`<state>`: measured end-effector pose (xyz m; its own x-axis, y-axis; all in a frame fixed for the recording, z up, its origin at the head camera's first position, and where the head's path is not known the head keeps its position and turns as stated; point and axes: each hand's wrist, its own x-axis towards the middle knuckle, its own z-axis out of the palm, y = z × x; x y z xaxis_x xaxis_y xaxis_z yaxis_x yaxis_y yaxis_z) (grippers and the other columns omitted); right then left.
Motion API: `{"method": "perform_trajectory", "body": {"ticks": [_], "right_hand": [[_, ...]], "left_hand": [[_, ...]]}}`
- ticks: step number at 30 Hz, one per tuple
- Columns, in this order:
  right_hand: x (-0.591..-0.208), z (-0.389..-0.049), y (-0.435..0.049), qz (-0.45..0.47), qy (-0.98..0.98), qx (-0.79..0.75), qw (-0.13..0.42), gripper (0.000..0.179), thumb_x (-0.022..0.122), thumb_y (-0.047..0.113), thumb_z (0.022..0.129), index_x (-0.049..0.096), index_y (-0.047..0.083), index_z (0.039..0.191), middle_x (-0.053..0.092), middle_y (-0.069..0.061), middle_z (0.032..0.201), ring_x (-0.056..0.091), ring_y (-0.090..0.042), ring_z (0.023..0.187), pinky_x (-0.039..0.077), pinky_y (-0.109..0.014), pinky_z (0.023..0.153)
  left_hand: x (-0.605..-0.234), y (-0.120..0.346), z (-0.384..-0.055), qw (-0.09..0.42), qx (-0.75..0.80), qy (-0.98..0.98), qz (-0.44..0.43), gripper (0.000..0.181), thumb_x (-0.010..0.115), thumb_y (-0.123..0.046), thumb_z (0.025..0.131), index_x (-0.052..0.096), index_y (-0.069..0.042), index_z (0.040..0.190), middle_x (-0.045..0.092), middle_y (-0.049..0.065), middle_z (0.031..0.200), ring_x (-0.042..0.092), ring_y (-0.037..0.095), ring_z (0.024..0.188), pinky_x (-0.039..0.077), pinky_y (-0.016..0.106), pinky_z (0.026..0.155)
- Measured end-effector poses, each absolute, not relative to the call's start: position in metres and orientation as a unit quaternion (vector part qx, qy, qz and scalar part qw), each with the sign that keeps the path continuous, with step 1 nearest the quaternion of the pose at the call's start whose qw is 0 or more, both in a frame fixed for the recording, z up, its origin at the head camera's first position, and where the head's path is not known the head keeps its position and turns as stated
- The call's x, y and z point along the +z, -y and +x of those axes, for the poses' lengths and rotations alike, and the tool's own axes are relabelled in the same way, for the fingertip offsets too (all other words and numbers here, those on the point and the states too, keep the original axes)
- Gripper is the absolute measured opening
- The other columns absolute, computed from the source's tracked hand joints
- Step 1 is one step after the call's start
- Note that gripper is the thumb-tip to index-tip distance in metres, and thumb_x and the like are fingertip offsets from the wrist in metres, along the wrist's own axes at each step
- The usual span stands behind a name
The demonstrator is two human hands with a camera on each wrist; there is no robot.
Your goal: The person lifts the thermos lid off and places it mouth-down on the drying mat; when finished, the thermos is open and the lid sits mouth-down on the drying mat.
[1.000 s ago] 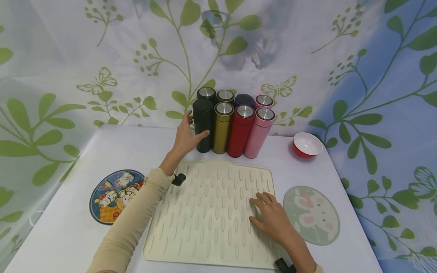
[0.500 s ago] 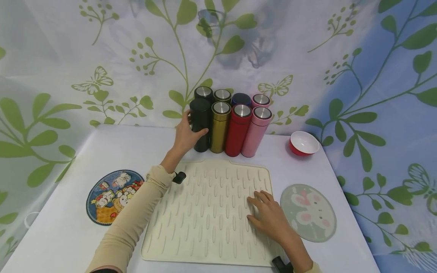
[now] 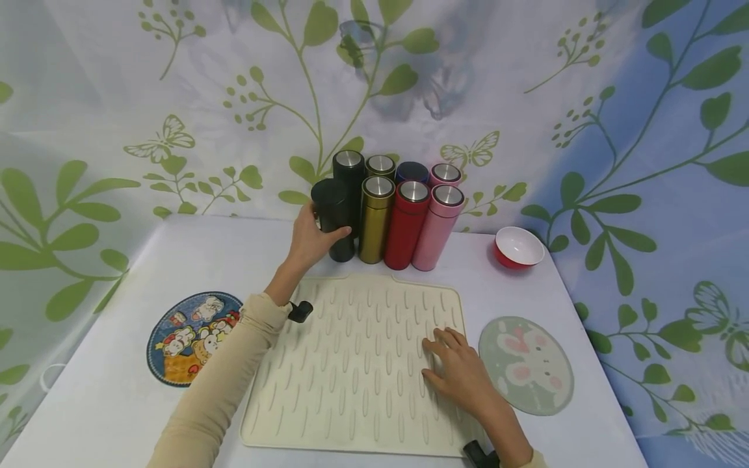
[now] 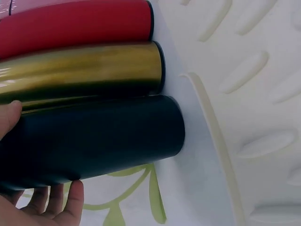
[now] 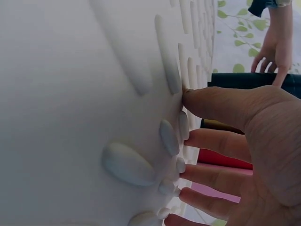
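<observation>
My left hand (image 3: pixel 309 239) grips a black thermos flask (image 3: pixel 332 203) at the left end of the front row, thumb on one side and fingers on the other. The flask leans left at its top. In the left wrist view the same dark flask (image 4: pixel 103 139) lies between thumb and fingers, beside a gold flask (image 4: pixel 94 70) and a red flask (image 4: pixel 84 26). My right hand (image 3: pixel 459 370) rests with spread, slightly bent fingers on the right part of a cream ridged mat (image 3: pixel 333 390); the right wrist view has its fingertips (image 5: pixel 190 99) against the mat.
To the right of the black flask stand gold, red and pink flasks (image 3: pixel 437 227), with several more behind, against a leaf-print cloth wall (image 3: pixel 234 52). A red-and-white bowl (image 3: pixel 519 248) is at the back right. Round placemats flank the mat: blue cartoon (image 3: pixel 187 344), green rabbit (image 3: pixel 526 367).
My left hand has closed on the black flask and tipped its top left, away from the gold one. The right hand stays in place on the mat.
</observation>
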<state>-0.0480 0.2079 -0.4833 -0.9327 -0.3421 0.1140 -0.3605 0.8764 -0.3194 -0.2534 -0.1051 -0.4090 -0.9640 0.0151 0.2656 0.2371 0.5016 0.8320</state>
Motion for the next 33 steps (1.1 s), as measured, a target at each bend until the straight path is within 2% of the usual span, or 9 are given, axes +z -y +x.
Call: {"method": "perform_trajectory", "body": {"ticks": [6,10,14,19,26,33], "right_hand": [[-0.485,-0.047,-0.207,0.182,0.967,0.176,0.033,0.048,0.083,0.022,0.081,0.069,0.006,0.124,0.056,-0.022,0.138,0.044,-0.045,0.132,0.046,-0.064,0.091],[-0.487,-0.048,-0.207,0.186,0.965,0.18,0.043,0.048,0.082,0.022,0.081,0.069,0.005,0.124,0.056,-0.023,0.138,0.044,-0.046,0.132,0.046,-0.065,0.09],[-0.49,-0.047,-0.207,0.187,0.963,0.183,0.055,0.048,0.082,0.021,0.081,0.069,0.005,0.124,0.056,-0.023,0.137,0.045,-0.047,0.132,0.047,-0.066,0.09],[-0.492,-0.047,-0.206,0.187,0.962,0.188,0.066,0.048,0.083,0.019,0.08,0.069,0.003,0.123,0.056,-0.025,0.136,0.046,-0.048,0.131,0.045,-0.066,0.093],[-0.493,-0.045,-0.205,0.181,0.963,0.186,0.067,0.049,0.083,0.018,0.079,0.069,0.002,0.123,0.057,-0.026,0.136,0.046,-0.048,0.131,0.045,-0.065,0.094],[-0.493,-0.044,-0.205,0.176,0.964,0.187,0.07,0.049,0.083,0.018,0.08,0.069,0.002,0.124,0.056,-0.025,0.136,0.045,-0.047,0.132,0.044,-0.066,0.094]], "left_hand": [[-0.415,0.115,-0.241,0.115,-0.548,0.826,-0.07,0.086,0.083,-0.032,0.083,0.036,-0.004,0.149,0.049,0.017,0.143,0.047,0.033,0.133,0.044,0.05,0.103],[-0.414,0.12,-0.232,0.14,-0.591,0.79,-0.079,0.084,0.084,-0.029,0.081,0.038,-0.01,0.149,0.055,0.012,0.137,0.054,0.028,0.126,0.048,0.048,0.098],[-0.405,0.125,-0.224,0.172,-0.625,0.755,-0.091,0.08,0.085,-0.026,0.081,0.042,-0.016,0.147,0.059,0.008,0.129,0.059,0.023,0.116,0.05,0.04,0.093],[-0.384,0.13,-0.212,0.209,-0.68,0.694,-0.112,0.068,0.085,-0.017,0.08,0.05,-0.017,0.139,0.064,0.009,0.118,0.063,0.023,0.106,0.052,0.033,0.086],[-0.362,0.132,-0.189,0.256,-0.734,0.614,-0.138,0.063,0.082,-0.009,0.078,0.055,-0.014,0.135,0.064,0.011,0.119,0.062,0.029,0.108,0.052,0.038,0.09],[-0.355,0.135,-0.165,0.243,-0.742,0.609,-0.138,0.067,0.079,-0.005,0.077,0.055,-0.016,0.139,0.063,0.013,0.124,0.061,0.03,0.11,0.05,0.04,0.093]]}}
